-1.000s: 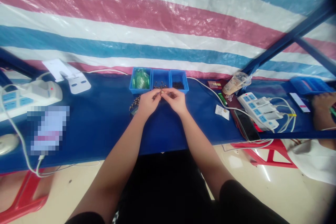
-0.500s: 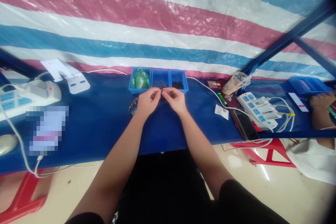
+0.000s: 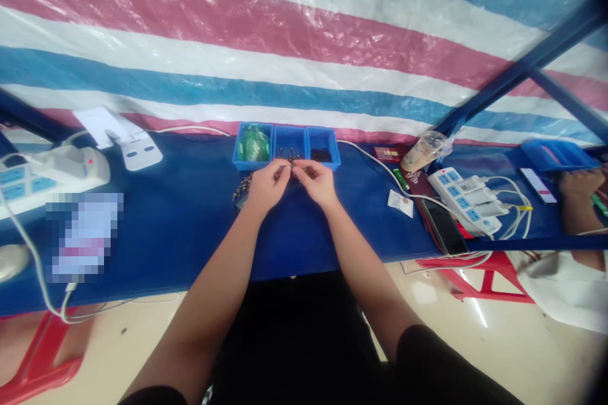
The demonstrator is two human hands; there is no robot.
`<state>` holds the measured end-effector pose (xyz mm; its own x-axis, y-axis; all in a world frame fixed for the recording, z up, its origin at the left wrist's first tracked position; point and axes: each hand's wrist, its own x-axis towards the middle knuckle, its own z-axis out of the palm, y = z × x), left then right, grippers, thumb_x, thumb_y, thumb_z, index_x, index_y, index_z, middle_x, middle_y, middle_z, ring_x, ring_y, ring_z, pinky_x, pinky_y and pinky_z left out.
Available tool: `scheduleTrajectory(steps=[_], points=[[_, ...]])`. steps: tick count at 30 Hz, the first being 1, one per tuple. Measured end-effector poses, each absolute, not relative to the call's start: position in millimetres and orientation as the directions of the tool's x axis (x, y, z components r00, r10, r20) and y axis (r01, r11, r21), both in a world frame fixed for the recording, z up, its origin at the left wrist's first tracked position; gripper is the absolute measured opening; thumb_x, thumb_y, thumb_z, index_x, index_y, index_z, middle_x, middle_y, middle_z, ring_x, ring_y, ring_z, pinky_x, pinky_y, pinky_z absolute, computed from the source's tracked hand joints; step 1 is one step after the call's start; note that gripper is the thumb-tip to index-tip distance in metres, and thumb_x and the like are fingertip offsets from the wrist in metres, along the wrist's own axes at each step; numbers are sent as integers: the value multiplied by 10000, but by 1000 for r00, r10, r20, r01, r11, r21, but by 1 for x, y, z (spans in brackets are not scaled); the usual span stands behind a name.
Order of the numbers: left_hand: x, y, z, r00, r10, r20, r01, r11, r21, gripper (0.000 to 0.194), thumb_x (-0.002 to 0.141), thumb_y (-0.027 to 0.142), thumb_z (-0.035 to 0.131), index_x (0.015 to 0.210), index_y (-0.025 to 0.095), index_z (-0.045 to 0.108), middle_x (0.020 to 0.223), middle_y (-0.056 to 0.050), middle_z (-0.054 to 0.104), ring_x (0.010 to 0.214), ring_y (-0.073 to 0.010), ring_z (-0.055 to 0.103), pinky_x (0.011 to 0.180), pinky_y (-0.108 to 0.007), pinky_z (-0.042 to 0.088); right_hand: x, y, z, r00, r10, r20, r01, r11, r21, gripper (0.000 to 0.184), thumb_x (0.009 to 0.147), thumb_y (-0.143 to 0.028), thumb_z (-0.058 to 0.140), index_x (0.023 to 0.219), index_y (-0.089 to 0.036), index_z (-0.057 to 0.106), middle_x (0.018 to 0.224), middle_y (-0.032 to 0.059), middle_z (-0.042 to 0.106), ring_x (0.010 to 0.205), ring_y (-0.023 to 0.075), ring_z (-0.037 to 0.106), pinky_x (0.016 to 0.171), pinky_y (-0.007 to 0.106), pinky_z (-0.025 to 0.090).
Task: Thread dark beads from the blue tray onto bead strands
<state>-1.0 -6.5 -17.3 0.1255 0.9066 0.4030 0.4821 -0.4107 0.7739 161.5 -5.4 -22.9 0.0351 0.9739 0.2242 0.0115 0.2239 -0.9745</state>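
Observation:
My left hand (image 3: 270, 185) and my right hand (image 3: 316, 181) meet fingertip to fingertip over the blue table (image 3: 294, 240). Both are closed in a pinch on something small and dark at their tips, too small to name. Just beyond them stands a blue bin with three compartments (image 3: 291, 138). Its left part holds a green plastic bag (image 3: 254, 144), its right part small dark pieces (image 3: 322, 155). Several small dark pieces (image 3: 293, 155) lie close to my fingertips. To the left of my left hand is a cluster of small brass-and-dark parts (image 3: 242, 187), partly hidden by it.
On the right are a plastic drink cup (image 3: 425, 150), a white packet (image 3: 400, 203), a phone (image 3: 444, 226) and a power strip (image 3: 464, 201) with cables. Another person's hand (image 3: 582, 183) is at the far right. A white stand (image 3: 141, 149) and a power strip (image 3: 52, 172) are left.
Hardly anything differs. My hands stay together at the same place, with only a slight shift of the fingers, and the view has moved very little.

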Motion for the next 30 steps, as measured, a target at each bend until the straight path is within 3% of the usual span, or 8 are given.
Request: scheduleTrajectory(steps=[6,11,22,30], points=[[-1,-7,-18,144,912,384,441,-406,800,250,1000,404,516,1006,212,676,765,-5,712,671,-134,666,664,-241,507,161,-5,-24,38,972,232,11,232,-973,335,789,-454,771,1035,-227,767,913,44,758,765,155,681,714,309,568],[0,-5,-21,95,912,400,447,-398,801,259,965,379,589,1153,222,671,818,-16,725,707,-135,682,661,-233,515,162,-5,-23,52,969,240,7,240,-971,321,794,-443,770,1029,-223,769,907,43,758,751,153,679,713,310,566],[0,-5,-19,100,899,427,468,-422,777,230,992,374,550,1058,210,698,770,0,715,659,-122,661,664,-235,504,161,-4,-26,41,975,218,-8,219,-976,377,772,-489,785,1042,-226,763,909,45,750,777,158,683,767,336,583],[-1,-2,-25,120,901,418,475,-421,772,224,962,314,569,1097,212,715,880,-30,754,753,-152,704,703,-254,530,161,-5,-24,39,960,279,14,278,-960,314,778,-464,792,996,-239,773,897,36,750,781,161,682,759,329,580]])
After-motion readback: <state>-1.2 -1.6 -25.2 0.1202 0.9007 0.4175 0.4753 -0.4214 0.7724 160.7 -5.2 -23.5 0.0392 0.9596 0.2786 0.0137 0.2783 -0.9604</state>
